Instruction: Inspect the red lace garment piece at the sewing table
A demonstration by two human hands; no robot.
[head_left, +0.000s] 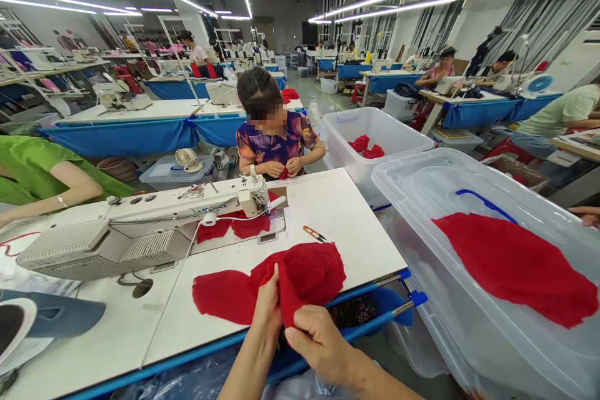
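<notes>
A red fabric piece [307, 272] lies bunched over the front edge of the white table [342, 206]. My left hand [268, 303] pinches a fold of it, thumb on top. Lower and to the right, my right hand [316, 337] is closed on the hanging end of the same cloth. Another flat part of red fabric [222, 295] spreads to the left; whether it joins the held piece I cannot tell. Just beyond the cloth lies a pair of orange-handled thread snips [314, 234].
A sewing machine [154, 219] stands across the table, red pieces under its head. Opposite sits a co-worker [276, 131] handling red cloth. At right, a clear plastic bin [375, 156] holds red pieces; a lidded one [422, 200] has a red panel [515, 265] on top.
</notes>
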